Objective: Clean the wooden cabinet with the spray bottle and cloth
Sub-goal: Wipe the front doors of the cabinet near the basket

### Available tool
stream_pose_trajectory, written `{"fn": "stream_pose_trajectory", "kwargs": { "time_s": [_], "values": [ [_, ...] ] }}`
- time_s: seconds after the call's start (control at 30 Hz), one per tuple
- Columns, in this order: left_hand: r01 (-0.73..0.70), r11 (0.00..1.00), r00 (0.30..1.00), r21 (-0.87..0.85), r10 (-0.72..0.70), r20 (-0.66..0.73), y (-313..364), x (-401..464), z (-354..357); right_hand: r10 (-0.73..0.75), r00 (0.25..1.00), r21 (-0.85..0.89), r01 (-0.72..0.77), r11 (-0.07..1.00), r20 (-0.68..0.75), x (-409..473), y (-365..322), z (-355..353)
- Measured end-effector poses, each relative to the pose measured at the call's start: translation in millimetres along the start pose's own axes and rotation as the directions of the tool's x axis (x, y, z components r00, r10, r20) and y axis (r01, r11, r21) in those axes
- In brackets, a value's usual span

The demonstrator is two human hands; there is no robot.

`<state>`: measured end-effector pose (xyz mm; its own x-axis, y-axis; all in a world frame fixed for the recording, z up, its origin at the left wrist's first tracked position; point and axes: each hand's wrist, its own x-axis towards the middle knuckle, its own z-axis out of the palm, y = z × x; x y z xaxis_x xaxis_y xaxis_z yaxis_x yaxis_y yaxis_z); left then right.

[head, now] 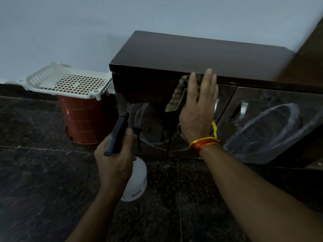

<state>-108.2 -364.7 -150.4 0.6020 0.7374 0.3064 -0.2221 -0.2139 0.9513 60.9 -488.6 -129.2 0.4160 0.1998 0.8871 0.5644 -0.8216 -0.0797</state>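
Note:
The dark brown wooden cabinet (201, 53) stands low against the wall, its glossy doors facing me. My right hand (199, 109) presses an olive-green cloth (176, 94) flat against the upper part of the left door, fingers spread upward to the cabinet's top edge. A corner of the cloth hangs out to the left of the palm. My left hand (115, 158) grips a white spray bottle (138, 180) with a dark trigger head (118, 133), held in front of the left door's lower part, nozzle aimed at the door.
A red-brown bucket (83, 123) stands on the floor left of the cabinet, with a white perforated plastic basket (70, 81) lying on top of it. Two metal door handles (243, 109) sit mid-cabinet. The floor is dark speckled stone tile (35, 180). A pale wall runs behind.

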Motion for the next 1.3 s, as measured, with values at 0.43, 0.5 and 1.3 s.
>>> {"fn": "stream_pose_trajectory", "kwargs": {
  "time_s": [0.43, 0.5, 1.3],
  "values": [
    [0.002, 1.0, 0.998, 0.013, -0.002, 0.057, 5, -10, 15, 0.386, 0.922, 0.014, -0.386, 0.923, -0.042, -2, 10, -29],
    [0.007, 1.0, 0.998, 0.008, -0.007, 0.056, 7, -9, 16, 0.405, 0.912, 0.018, -0.405, 0.914, -0.069, -2, 15, -37],
    [0.027, 1.0, 0.99, -0.009, -0.025, 0.137, 9, -20, 46, 0.36, 0.933, 0.076, -0.357, 0.931, -0.027, -15, 40, -46]
  ]
}}
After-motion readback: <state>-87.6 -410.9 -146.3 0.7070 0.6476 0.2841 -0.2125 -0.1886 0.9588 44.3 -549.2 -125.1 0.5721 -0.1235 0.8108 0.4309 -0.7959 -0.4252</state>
